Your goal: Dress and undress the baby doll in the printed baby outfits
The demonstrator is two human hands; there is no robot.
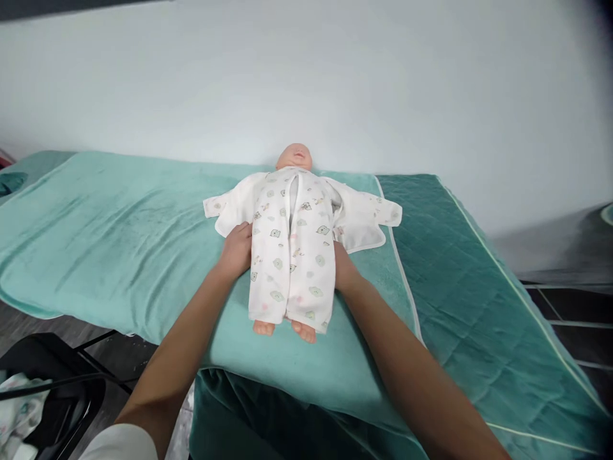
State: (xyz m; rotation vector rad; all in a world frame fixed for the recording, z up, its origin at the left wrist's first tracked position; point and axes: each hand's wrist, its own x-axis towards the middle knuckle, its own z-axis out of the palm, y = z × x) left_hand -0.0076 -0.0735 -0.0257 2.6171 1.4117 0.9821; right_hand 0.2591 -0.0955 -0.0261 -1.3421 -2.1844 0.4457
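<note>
A baby doll (297, 155) lies on its back, head toward the wall, its bare feet (303, 331) toward me. A white printed baby garment (306, 255) covers its front from neck to ankles, with a slit at the upper middle and two leg parts below. White jacket-like cloth with sleeves (357, 214) spreads out on both sides. My left hand (236, 250) is at the garment's left edge, fingers curled in against the cloth. At the right edge, my right hand (345, 267) reaches partly under the garment, its fingers hidden.
A light green plush blanket (119, 236) lies under the doll, over a darker green quilted cover (445, 275) on the right. A pale wall (306, 76) rises right behind. At the lower left stands a black chair (62, 364) with printed cloth (22, 409) on it.
</note>
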